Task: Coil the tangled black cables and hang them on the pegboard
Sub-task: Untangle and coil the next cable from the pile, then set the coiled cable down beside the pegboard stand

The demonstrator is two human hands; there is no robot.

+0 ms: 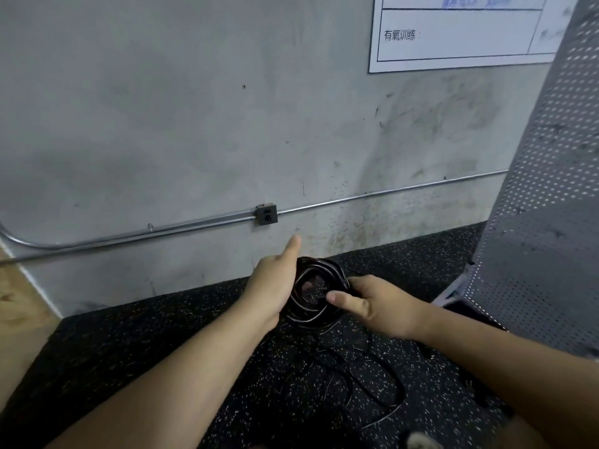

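Note:
A black cable coil (pixel 316 314) of several loops hangs between my two hands above the floor. My left hand (pixel 274 283) holds the coil's left side, its thumb pointing up and its fingers hidden behind the loops. My right hand (pixel 372 303) grips the coil's right side, thumb lying across the front of the loops. Loose black cable (pixel 366 380) trails from the coil and lies in tangled loops on the floor below. A grey perforated pegboard (pixel 544 196) leans at the right edge of the view.
The black speckled rubber floor (pixel 162 335) meets a grey concrete wall (pixel 194 124). A metal conduit (pixel 146 233) runs along the wall to a dark socket box (pixel 266 214). A white printed board (pixel 460 34) hangs at upper right. Wooden flooring (pixel 16 303) shows at left.

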